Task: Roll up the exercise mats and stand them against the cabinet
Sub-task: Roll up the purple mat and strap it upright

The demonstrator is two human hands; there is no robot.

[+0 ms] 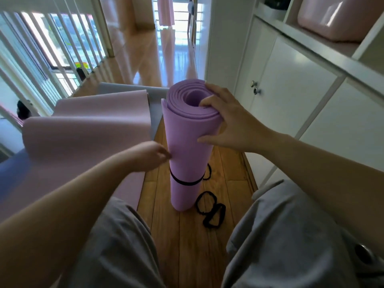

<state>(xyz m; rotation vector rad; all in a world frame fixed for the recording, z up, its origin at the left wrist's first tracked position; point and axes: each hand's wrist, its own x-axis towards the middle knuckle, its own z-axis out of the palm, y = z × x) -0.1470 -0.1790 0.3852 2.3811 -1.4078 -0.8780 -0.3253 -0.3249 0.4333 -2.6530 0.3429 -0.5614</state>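
The rolled mat [188,142] stands on the floor [182,246] near the cabinet [291,90]. The right hand [230,123] grips its top, fingers spread. The left hand [149,154] touches its side, fingers pressed together. Black straps [209,208] and a flat mat [83,132] lie beside it.

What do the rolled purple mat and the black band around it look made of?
Rolled mat: likely soft foam, matte; thick spongy layers show at the coiled top end. Black band: probably elastic fabric, thin and snug round the roll; too small to confirm.

My right hand [228,121] covers the right side of the roll [187,142]. The band [185,181] runs out of sight behind it, and so does part of one strap [208,173]. The top edge cuts off the pink box [332,17] on the shelf [311,36].
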